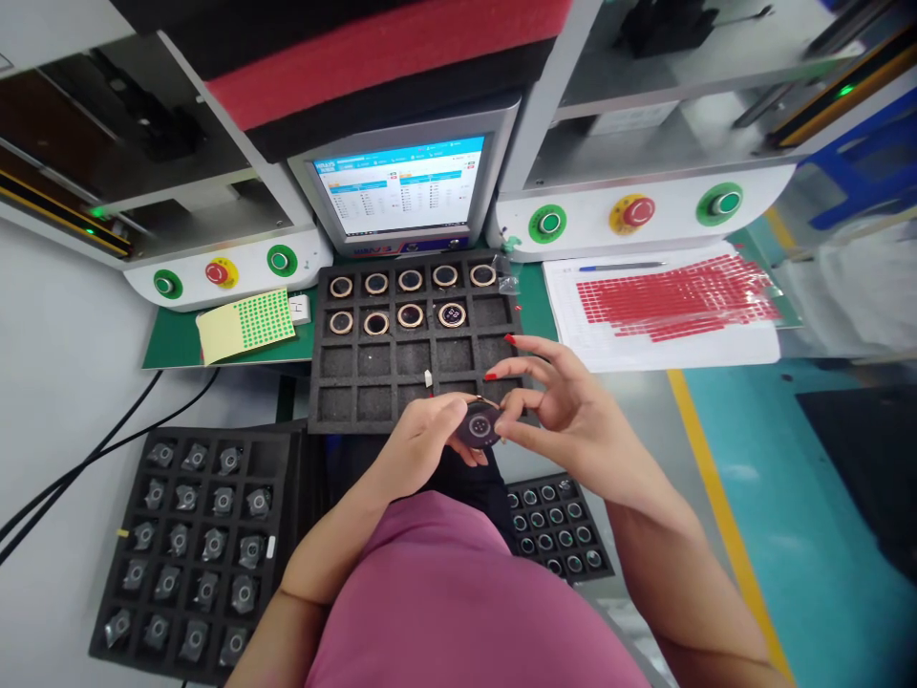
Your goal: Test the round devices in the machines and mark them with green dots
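A round dark watch body (479, 426), its sensor side facing up, is held in front of my torso. My left hand (430, 432) grips it from the left, thumb near its upper edge and fingers beneath. At its right edge, the thumb and index finger of my right hand (559, 401) pinch the rim, while the other fingers are spread. Just beyond my hands lies a black foam tray (336, 358) with several gold-rimmed watch bodies (410, 280) in its two far rows. One watch (452, 315) there has a lit display.
At lower left is a foam tray (247, 457) of wrapped watch bodies; another tray (598, 559) sits low on the right. A monitor (401, 191) stands between machines with buttons (550, 223). Red label strips (666, 296) and a green-dotted sticker sheet (250, 325) flank the near tray.
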Motion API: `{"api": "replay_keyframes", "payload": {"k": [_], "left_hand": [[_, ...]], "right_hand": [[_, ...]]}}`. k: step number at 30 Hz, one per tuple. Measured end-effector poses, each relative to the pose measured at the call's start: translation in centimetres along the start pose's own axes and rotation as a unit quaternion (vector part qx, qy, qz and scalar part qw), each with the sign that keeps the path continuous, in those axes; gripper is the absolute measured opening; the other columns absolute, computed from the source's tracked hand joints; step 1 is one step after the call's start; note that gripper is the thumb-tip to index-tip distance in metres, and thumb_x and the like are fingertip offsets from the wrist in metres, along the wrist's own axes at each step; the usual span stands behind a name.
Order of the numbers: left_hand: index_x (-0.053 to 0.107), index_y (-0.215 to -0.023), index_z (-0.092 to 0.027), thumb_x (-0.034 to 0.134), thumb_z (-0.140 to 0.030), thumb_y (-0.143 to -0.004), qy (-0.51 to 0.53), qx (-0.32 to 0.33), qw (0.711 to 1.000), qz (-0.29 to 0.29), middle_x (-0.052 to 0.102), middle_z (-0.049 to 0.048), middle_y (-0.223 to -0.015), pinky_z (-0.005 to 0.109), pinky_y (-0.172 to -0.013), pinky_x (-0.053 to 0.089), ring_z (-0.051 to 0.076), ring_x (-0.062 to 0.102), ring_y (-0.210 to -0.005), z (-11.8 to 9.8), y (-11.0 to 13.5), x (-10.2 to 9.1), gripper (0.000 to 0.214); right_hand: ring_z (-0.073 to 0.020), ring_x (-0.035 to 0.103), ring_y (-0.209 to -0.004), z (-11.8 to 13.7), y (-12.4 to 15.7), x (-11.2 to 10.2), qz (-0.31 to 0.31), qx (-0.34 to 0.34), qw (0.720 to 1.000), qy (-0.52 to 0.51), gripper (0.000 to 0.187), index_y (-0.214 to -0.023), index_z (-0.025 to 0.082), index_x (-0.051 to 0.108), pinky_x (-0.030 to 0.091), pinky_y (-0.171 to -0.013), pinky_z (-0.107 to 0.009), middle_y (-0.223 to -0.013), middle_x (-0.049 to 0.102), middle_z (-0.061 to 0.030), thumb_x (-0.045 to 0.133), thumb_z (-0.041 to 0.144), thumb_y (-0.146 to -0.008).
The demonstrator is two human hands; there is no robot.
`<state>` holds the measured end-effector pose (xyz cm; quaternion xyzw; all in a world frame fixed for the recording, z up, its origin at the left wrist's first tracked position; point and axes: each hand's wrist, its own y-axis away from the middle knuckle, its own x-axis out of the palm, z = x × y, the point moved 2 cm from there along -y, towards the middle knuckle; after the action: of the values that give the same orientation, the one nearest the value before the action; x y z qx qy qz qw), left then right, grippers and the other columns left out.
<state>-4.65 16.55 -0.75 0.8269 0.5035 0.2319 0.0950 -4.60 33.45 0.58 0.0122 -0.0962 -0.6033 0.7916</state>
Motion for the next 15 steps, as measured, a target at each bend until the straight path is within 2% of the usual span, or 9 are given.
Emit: {"api": "replay_keyframes", "payload": {"k": [7, 12, 13, 15], "left_hand": [[0.068, -0.099, -0.010, 0.069, -0.058, -0.076, -0.015, -0.012, 1.000, 0.003, 0.064, 0.0047, -0.073, 0.023, -0.055, 0.051, 0.013, 0.061, -0.058, -0.3, 0.2, 0.3, 0.053], [0.066, -0.101, -0.009, 0.066, -0.045, -0.081, -0.045, -0.011, 0.999, -0.014, 0.064, 0.0035, -0.071, 0.023, -0.056, 0.051, 0.012, 0.062, -0.058, -0.3, 0.0, 0.3, 0.041], [0.066, -0.102, -0.010, 0.064, -0.043, -0.083, -0.056, -0.009, 0.998, -0.018, 0.065, 0.0041, -0.072, 0.023, -0.057, 0.051, 0.012, 0.062, -0.059, -0.2, 0.1, 0.3, 0.039], [0.064, -0.102, -0.011, 0.061, -0.040, -0.085, -0.078, -0.001, 0.997, -0.027, 0.068, 0.0059, -0.079, 0.023, -0.059, 0.052, 0.013, 0.063, -0.061, 0.0, 0.1, 0.2, 0.035]], "right_hand": [[-0.0071, 0.060, -0.062, -0.2, -0.2, 0.2, -0.035, -0.007, 0.999, 0.010, 0.061, -0.127, 0.030, 0.040, 0.060, -0.065, -0.029, -0.108, 0.056, -0.0009, 0.074, 0.025, -0.076], [-0.0074, 0.061, -0.061, -0.5, -0.2, 0.3, -0.049, -0.015, 0.998, 0.041, 0.062, -0.129, 0.030, 0.041, 0.058, -0.067, -0.029, -0.109, 0.058, -0.0014, 0.072, 0.024, -0.076], [-0.0079, 0.061, -0.062, -0.5, -0.2, 0.0, -0.074, -0.026, 0.995, 0.063, 0.062, -0.129, 0.029, 0.042, 0.057, -0.069, -0.030, -0.110, 0.058, -0.0018, 0.072, 0.024, -0.076], [-0.0090, 0.061, -0.064, -0.3, 0.0, -1.1, -0.182, -0.074, 0.973, 0.121, 0.059, -0.126, 0.028, 0.045, 0.056, -0.074, -0.033, -0.112, 0.059, -0.0027, 0.074, 0.024, -0.075]]}}
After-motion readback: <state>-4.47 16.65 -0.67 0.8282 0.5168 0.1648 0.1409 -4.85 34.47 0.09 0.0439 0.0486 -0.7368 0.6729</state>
